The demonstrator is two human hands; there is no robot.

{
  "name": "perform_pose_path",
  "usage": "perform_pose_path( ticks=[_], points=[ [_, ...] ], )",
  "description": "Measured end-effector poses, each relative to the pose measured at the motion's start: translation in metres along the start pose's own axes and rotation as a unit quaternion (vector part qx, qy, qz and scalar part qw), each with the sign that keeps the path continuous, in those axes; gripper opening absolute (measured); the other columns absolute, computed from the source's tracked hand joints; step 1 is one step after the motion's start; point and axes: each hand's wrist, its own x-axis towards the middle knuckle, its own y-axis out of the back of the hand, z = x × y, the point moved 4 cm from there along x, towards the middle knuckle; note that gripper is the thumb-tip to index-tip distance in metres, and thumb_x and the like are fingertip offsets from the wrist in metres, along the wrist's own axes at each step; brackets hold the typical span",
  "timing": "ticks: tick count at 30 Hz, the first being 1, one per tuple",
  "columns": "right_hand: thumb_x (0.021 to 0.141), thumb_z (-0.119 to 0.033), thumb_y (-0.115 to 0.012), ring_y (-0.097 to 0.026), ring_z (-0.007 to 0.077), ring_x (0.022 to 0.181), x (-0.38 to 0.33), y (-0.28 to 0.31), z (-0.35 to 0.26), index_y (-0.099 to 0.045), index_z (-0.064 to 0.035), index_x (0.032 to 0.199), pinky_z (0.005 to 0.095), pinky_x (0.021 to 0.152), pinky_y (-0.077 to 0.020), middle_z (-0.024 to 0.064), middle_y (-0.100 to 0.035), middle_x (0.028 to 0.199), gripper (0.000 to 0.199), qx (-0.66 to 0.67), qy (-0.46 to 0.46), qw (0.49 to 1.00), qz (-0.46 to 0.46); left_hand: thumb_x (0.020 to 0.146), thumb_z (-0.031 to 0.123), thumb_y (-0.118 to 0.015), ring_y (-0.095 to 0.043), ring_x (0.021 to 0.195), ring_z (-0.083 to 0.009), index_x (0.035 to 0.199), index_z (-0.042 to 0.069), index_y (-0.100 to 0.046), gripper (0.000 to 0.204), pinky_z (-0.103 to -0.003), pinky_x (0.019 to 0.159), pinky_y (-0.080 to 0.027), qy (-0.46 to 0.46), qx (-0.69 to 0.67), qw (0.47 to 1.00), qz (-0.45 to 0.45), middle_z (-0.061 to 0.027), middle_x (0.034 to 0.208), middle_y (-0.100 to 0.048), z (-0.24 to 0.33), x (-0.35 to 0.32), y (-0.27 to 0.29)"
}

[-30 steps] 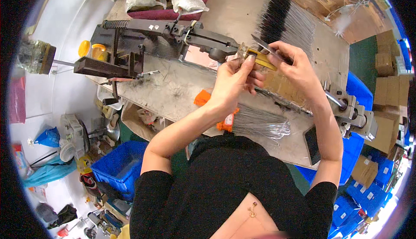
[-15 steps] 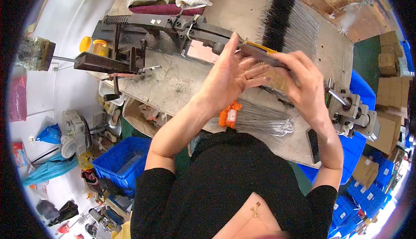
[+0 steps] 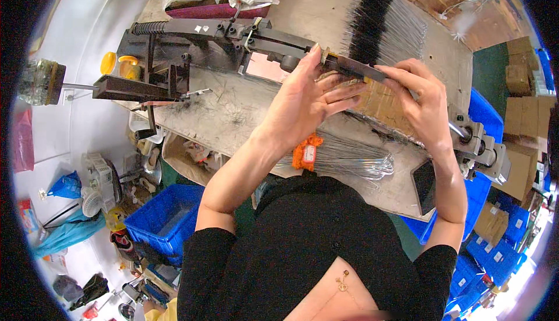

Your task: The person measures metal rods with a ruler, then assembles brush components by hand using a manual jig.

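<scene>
Dark flat strip (image 3: 360,68) hangs above the counter (image 3: 314,9), just beside the right end of the black metal machine (image 3: 204,37). I have its right end pinched between the thumb and fingers of my right hand (image 3: 424,95). My left hand (image 3: 304,101) is spread wide, its thumb raised near the strip's left end; I cannot tell whether its fingers touch the strip. Of my 2 hands, only 1 shows me a sure grip.

Nearer the body I see a bundle of metal wires (image 3: 349,161), with an orange tie (image 3: 305,153) around it. Beyond the strip lies a row of black-bristled wire brushes (image 3: 368,21), their bare stems pointing right. A coil spring (image 3: 149,28) sits at the machine's left end, and a blue crate (image 3: 154,238) stands below the counter, left of the body.
</scene>
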Motion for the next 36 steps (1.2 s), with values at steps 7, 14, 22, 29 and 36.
perform_pose_path(
  ticks=[7,14,22,29,36],
  points=[
    [0.080,-0.002,-0.062,-0.062,0.0304,0.087,0.003,-0.003,0.000,-0.070,-0.0024,0.100,0.0363,0.077,-0.0492,0.0146,-0.064,0.092,0.022,0.009,0.023,1.000,0.005,0.098,0.051,-0.043,-0.055,0.115,-0.0295,0.128,0.005,-0.044,0.054,-0.043,0.100,-0.045,-0.010,0.022,0.999,-0.044,-0.0165,0.125,-0.051,0.001,0.001,0.000],
    [0.080,-0.001,-0.062,-0.062,0.0311,0.086,0.003,0.001,-0.001,-0.069,0.0007,0.098,0.0357,0.076,-0.0492,0.0149,-0.063,0.091,0.020,0.002,0.042,0.999,0.015,0.098,0.050,-0.043,-0.053,0.119,-0.0297,0.130,0.006,-0.043,0.055,-0.043,0.102,-0.043,-0.014,0.033,0.998,-0.044,-0.0170,0.129,-0.050,0.003,-0.002,-0.003],
    [0.070,0.005,-0.066,-0.060,0.0314,0.085,-0.013,0.023,-0.015,-0.061,-0.0039,0.103,0.0382,0.074,-0.0486,0.0138,-0.060,0.095,0.034,0.051,0.072,0.994,0.064,0.099,0.051,-0.038,-0.052,0.121,-0.0307,0.136,0.004,-0.038,0.060,-0.046,0.104,-0.040,-0.007,0.000,0.999,-0.040,-0.0175,0.133,-0.049,0.006,-0.006,-0.002],
    [0.059,-0.005,-0.063,-0.056,0.0262,0.092,-0.048,0.002,0.006,-0.061,-0.0028,0.108,0.0394,0.077,-0.0439,0.0086,-0.059,0.105,0.049,-0.340,0.134,0.930,0.034,0.098,0.054,-0.035,-0.052,0.121,-0.0327,0.138,-0.003,-0.033,0.069,-0.045,0.105,-0.038,0.015,0.010,0.999,-0.036,-0.0212,0.133,-0.048,0.007,-0.008,-0.008],
    [0.058,-0.005,-0.064,-0.058,0.0275,0.088,-0.085,0.019,-0.008,-0.063,-0.0057,0.104,0.0398,0.074,-0.0457,0.0088,-0.061,0.101,0.047,-0.294,0.111,0.948,0.048,0.097,0.056,-0.036,-0.049,0.125,-0.0341,0.138,-0.007,-0.033,0.076,-0.043,0.108,-0.035,0.022,0.026,0.998,-0.060,-0.0242,0.138,-0.045,0.013,-0.009,-0.004]
  ],
)
